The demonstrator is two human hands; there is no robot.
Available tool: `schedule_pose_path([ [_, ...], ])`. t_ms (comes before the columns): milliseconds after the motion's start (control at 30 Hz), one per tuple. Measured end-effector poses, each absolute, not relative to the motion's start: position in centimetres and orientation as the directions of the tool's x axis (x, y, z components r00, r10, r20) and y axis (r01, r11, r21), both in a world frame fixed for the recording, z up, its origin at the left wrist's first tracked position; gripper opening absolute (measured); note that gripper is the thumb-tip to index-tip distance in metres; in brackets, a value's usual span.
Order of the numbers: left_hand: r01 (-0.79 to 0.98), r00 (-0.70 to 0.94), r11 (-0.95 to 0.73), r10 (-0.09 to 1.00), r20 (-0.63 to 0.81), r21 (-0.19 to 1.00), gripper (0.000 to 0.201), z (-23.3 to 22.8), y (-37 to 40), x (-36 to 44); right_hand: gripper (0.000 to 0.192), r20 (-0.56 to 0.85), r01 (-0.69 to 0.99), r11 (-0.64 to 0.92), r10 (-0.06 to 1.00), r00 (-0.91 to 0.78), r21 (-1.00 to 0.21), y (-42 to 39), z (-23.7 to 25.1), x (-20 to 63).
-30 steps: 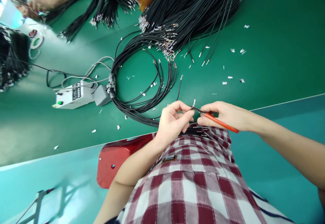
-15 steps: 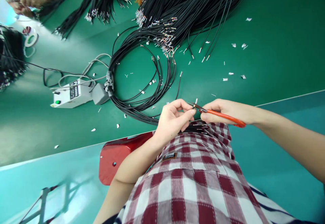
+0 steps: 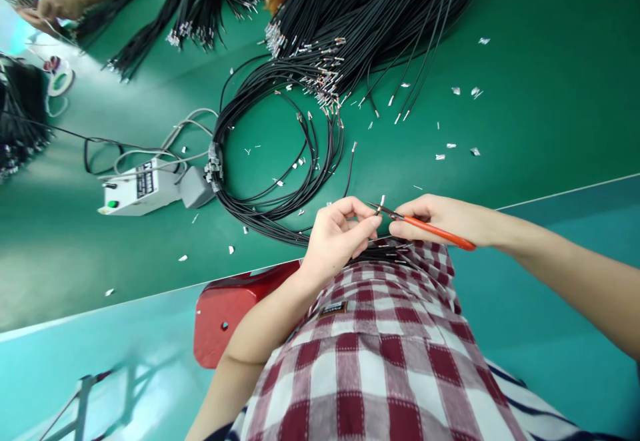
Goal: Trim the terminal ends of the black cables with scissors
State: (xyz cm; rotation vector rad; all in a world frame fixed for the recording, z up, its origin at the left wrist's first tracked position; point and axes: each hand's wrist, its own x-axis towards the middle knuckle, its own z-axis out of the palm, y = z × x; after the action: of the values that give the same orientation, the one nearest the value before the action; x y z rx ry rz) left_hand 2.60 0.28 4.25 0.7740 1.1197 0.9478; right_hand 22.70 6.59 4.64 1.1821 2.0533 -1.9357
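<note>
My left hand (image 3: 336, 235) pinches the end of a thin black wire, whose metal terminal (image 3: 382, 202) sticks up between my two hands. My right hand (image 3: 443, 219) grips small orange-handled cutters (image 3: 434, 230), their tips touching the wire just below the terminal. A small bunch of black wires (image 3: 385, 253) lies across my checked shirt under the hands. Both hands hover over the near edge of the green table (image 3: 540, 94).
A coil of black wires (image 3: 270, 161) lies beyond my hands, a large wire bundle (image 3: 370, 21) at the back. A white control box (image 3: 137, 189) sits left. Cut metal scraps (image 3: 457, 151) are scattered about. Another person's hand (image 3: 47, 6) works far left. A red stool (image 3: 225, 314) stands below.
My hands have stayed almost in place; the cutters' tips have shifted slightly at the terminal. The view has drifted a little.
</note>
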Motion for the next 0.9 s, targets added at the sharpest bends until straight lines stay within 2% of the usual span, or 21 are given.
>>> schedule_pose_path([
  [200,-0.258,0.139,0.43,0.903,-0.407,0.865,0.033,3.2,-0.1,2.8,0.053,-0.596,0.731,0.021,0.564,-0.572,-0.682,5.5,3.2,23.6],
  [367,-0.265,0.166,0.453,0.891,-0.422,0.851,0.032,3.3,0.0,2.7,0.049,-0.578,0.739,0.048,0.589,-0.564,-0.672,5.0,3.5,24.7],
  [500,-0.242,0.174,0.462,0.886,-0.431,0.853,0.034,3.9,0.3,2.7,0.043,-0.469,0.667,0.057,0.667,-0.579,-0.743,5.5,4.4,24.7],
  [633,-0.166,0.214,0.492,0.864,-0.456,0.854,0.036,4.3,0.2,2.7,0.03,-0.244,0.444,0.032,0.8,-0.548,-0.895,6.4,5.3,24.2],
  [733,-0.093,0.223,0.486,0.861,-0.458,0.869,0.037,4.6,0.1,2.7,0.023,-0.184,0.348,0.054,0.769,-0.613,-0.936,6.9,6.3,23.6],
  [800,-0.049,0.231,0.471,0.864,-0.449,0.881,0.036,4.8,0.0,2.7,0.017,-0.182,0.355,0.091,0.726,-0.663,-0.93,7.1,7.1,23.4],
  [900,0.018,0.265,0.43,0.868,-0.419,0.902,0.035,5.2,0.1,2.7,0.012,-0.162,0.415,0.225,0.682,-0.713,-0.881,7.3,8.0,23.3],
])
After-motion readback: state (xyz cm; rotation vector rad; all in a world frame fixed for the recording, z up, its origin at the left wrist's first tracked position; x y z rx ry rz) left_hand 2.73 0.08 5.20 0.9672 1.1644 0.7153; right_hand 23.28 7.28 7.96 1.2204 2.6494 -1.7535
